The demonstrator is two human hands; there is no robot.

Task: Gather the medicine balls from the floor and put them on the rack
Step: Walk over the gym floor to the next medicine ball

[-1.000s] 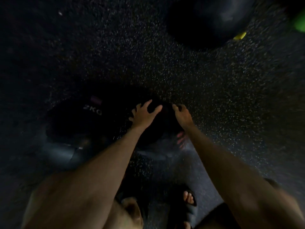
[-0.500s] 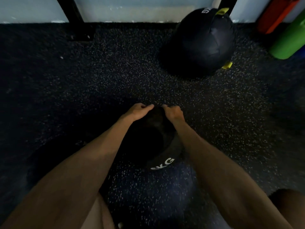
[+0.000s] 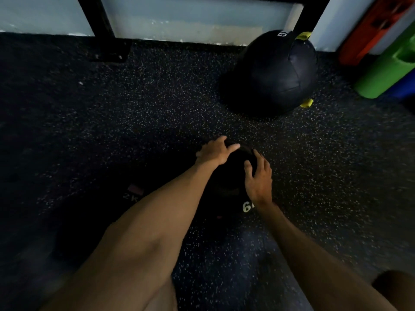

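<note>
- The left hand (image 3: pixel 213 153) lies over the far top of the 6 kg medicine ball (image 3: pixel 226 191), fingers curled down over its crown and holding it; half a second ago it sat in much the same spot, more tightly bunched
- The right hand (image 3: pixel 258 178) has shifted; it was knuckled up beside the left at the top, and now it lies spread against the ball's right flank, fingers loose and pressing rather than clenched; its wrist now covers part of the white weight marking
- My reading is that the grip is being widened from a top pinch to a two-sided cradle, which a heavy round load needs before a lift
- The ball sits low between the forearms, over the speckled floor (image 3: pixel 112 122); whether it has left the ground I cannot tell, since its underside is lost in shadow
- The view has risen since a second ago; the black rack upright (image 3: pixel 94 25) and the wall now show ahead
- Work remains; a 2 kg ball (image 3: pixel 132 196) lies in the dark to the left, and a large ball (image 3: pixel 276 72) rests near the wall beside a green roller (image 3: pixel 386 68)
</note>
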